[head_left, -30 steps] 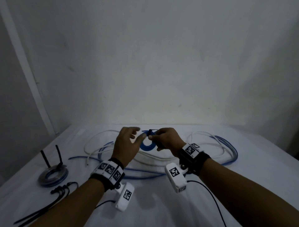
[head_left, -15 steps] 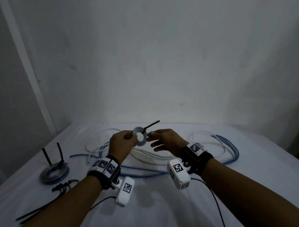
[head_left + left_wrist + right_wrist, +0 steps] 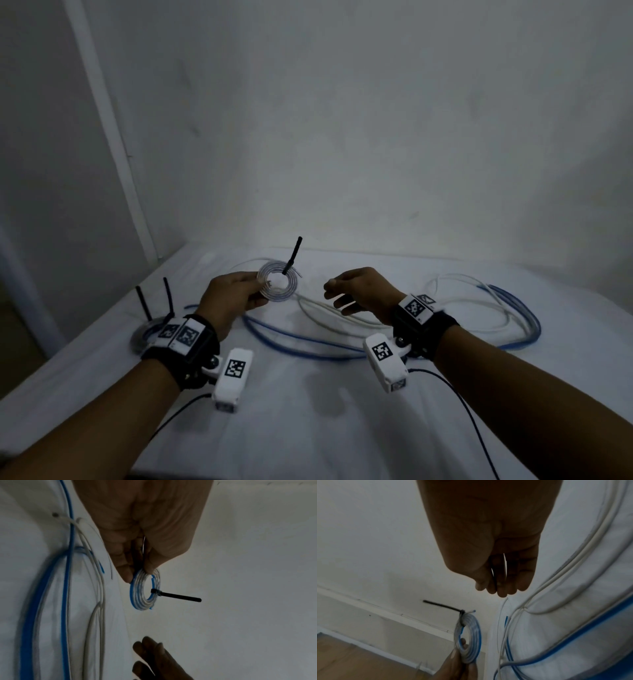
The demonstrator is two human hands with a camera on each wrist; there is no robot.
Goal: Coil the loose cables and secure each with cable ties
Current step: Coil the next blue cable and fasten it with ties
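My left hand (image 3: 236, 291) pinches a small coil (image 3: 278, 285) of clear and blue cable, held up above the bed. A black cable tie (image 3: 293, 255) is cinched round the coil, its tail sticking up. The left wrist view shows thumb and fingers (image 3: 126, 573) clamped on the coil's (image 3: 145, 592) rim, the tie (image 3: 178, 597) pointing sideways. My right hand (image 3: 356, 291) hovers to the right of the coil, fingers relaxed and empty; its fingers (image 3: 501, 582) hang above the coil (image 3: 469, 638) in the right wrist view.
Loose white and blue cables (image 3: 342, 329) sprawl across the white sheet (image 3: 308, 411), with a bundle of loops (image 3: 513, 318) at the right. A finished coil with two upright black ties (image 3: 150, 329) lies at the left, near the bed's edge. A wall stands behind.
My right hand let go of the coil and tie and drew back to the right. The left hand took the coil, now turned flat toward me with the tie tail pointing up.
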